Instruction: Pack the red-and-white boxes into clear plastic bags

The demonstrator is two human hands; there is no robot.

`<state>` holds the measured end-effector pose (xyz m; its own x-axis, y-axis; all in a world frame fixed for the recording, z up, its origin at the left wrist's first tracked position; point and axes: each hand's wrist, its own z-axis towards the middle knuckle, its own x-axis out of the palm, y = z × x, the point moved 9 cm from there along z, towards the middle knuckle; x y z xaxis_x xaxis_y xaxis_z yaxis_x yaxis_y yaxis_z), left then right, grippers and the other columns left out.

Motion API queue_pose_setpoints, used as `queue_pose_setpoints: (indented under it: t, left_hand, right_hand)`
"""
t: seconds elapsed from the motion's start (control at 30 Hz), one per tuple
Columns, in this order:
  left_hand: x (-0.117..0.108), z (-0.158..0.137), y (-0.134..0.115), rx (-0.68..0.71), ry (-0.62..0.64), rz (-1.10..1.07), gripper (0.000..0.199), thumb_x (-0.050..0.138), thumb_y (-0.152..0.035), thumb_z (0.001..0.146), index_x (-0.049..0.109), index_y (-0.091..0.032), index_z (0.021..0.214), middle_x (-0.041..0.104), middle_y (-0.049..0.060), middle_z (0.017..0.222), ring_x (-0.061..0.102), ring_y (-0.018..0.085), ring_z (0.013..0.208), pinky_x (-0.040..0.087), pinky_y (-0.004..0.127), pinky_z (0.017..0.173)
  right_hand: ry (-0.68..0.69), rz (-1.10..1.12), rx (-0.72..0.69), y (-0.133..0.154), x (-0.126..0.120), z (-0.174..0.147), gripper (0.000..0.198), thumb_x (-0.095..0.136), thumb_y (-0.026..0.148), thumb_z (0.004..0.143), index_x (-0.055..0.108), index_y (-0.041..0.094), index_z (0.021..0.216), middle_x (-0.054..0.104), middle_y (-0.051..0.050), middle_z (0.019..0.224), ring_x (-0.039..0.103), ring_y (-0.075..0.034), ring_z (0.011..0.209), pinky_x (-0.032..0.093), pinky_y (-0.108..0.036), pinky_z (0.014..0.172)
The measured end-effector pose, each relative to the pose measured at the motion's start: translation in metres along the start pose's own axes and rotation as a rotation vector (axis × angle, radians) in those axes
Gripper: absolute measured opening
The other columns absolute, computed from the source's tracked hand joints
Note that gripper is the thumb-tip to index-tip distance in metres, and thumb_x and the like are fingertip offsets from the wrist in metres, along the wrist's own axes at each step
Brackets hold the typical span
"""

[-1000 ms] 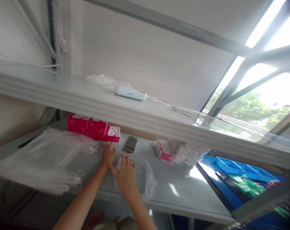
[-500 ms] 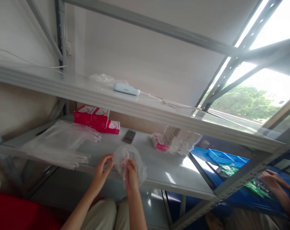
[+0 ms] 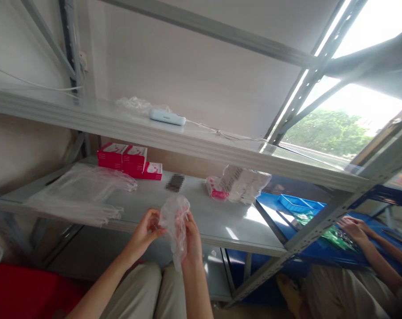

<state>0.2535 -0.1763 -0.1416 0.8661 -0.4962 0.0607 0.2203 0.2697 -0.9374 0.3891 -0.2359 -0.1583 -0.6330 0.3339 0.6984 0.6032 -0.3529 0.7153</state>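
A crumpled, see-through plastic bag (image 3: 173, 221) hangs between my hands over the front of the grey shelf. My left hand (image 3: 149, 229) pinches its left edge with thumb and fingers. On the other side, my right hand (image 3: 192, 237) grips the plastic, its fingers partly covered by it. A loose end of the bag droops below my fingers. To the left lies a flat pile of translucent plastic bags (image 3: 77, 192). A dark, pixelated flat object (image 3: 175, 182) rests on the shelf just behind my hands.
Red-and-white boxes (image 3: 122, 160) are stacked at the back left. Another pink box (image 3: 216, 189) sits beside a crumpled printed plastic wrapper (image 3: 243, 185). A white device (image 3: 167, 117) with a cable lies on the upper shelf. At right, another person's hands (image 3: 353, 227) work near a blue tray (image 3: 300, 204).
The plastic bag has gone from rounded and puffed to narrower and drooping. My left hand has closed on its edge. The camera view has shifted slightly.
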Motion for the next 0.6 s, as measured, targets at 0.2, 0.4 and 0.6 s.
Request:
queue_pose_setpoints:
  t: [0.2,0.4,0.6]
  left_hand:
    - [-0.014,0.007,-0.035,0.124,-0.070,0.199,0.022,0.067,-0.039,0.073,0.060,-0.018,0.070,0.059,0.001,0.072,0.055,0.015,0.070,0.042,0.023,0.062]
    - [-0.022,0.014,-0.039,0.073,-0.131,0.136,0.025,0.065,-0.042,0.072,0.055,-0.019,0.073,0.062,0.000,0.070,0.059,0.015,0.062,0.046,0.024,0.059]
    - [-0.033,0.015,-0.045,0.117,-0.193,0.172,0.024,0.066,-0.040,0.073,0.055,-0.019,0.071,0.056,-0.003,0.062,0.054,0.012,0.052,0.044,0.023,0.053]
  right_hand:
    - [-0.045,0.088,-0.007,0.004,-0.010,0.003,0.023,0.071,0.028,0.064,0.067,0.024,0.087,0.070,0.000,0.089,0.065,-0.015,0.088,0.052,-0.029,0.086]
    - [-0.107,-0.070,-0.118,0.026,-0.030,0.009,0.029,0.072,0.041,0.065,0.071,0.019,0.084,0.072,-0.005,0.090,0.065,-0.019,0.089,0.050,-0.033,0.086]
    - [-0.126,-0.469,-0.201,0.062,-0.041,0.010,0.031,0.074,0.046,0.064,0.069,0.017,0.072,0.068,-0.002,0.071,0.062,-0.015,0.069,0.050,-0.026,0.065]
